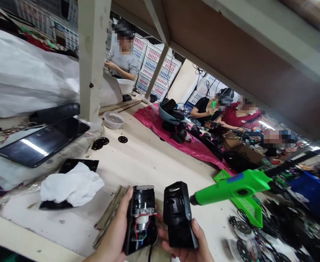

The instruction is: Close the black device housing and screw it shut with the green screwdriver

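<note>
So, head view only. Left hand (112, 227) is clenched around an open black plastic housing (140, 218), with a small motor (143, 222) and red and blue wires (146, 227) exposed inside. Right hand (183, 247) grasps a black cover (178, 214), its fingers (195, 227) curled up the outer side. Housing and cover sit just apart, left of a green glue gun (231, 191), its nozzle pointing toward the cover, above the bench (149, 163). Farther left of the gun lie a white cloth (72, 185) and a black tablet (40, 142). Handling note: gripping each piece by its outer shell seems best, keeping fingers clear of the wires. Beyond the gun, co-workers (225, 112) sit near a pink sheet (182, 142).
</note>
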The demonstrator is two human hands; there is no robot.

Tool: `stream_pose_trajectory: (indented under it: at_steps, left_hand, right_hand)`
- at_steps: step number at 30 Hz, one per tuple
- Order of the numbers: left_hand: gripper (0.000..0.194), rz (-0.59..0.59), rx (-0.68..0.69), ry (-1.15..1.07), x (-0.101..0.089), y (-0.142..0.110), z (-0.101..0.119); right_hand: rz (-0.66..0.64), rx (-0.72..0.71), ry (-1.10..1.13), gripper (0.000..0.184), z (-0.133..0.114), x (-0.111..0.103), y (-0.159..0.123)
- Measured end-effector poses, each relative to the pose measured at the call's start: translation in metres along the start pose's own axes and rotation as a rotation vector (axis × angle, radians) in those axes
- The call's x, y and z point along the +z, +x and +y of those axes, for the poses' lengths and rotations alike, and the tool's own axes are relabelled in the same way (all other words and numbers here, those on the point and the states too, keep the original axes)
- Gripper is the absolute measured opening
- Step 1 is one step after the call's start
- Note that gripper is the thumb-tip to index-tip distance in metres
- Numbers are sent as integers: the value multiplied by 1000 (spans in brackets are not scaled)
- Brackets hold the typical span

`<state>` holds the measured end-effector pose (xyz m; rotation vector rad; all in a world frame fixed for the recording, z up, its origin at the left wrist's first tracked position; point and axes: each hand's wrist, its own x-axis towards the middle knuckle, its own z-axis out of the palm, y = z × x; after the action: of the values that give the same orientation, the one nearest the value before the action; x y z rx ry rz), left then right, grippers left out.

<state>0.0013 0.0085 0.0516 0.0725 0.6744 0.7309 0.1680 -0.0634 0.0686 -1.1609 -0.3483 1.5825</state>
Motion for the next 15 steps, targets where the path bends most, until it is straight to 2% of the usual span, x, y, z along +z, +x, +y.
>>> stream_pose_trajectory:
  at_steps: [6, 10, 12, 15]
  left_hand:
    - [51, 60, 20, 48, -2, 1, 0]
    - [55, -33, -1, 63, -2, 1, 1]
    - [54, -32, -2, 57, -3, 1, 1]
    - [47, 63, -7, 17, -4, 1, 1]
  right_hand:
    - [-95, -9, -49, 60, -1, -7, -4]
    - [-157, 13, -37, 63, 1, -4, -3]
    - [-119, 13, -49, 62, 3, -3, -3]
    - [45, -31, -121, 62, 4, -4, -3]
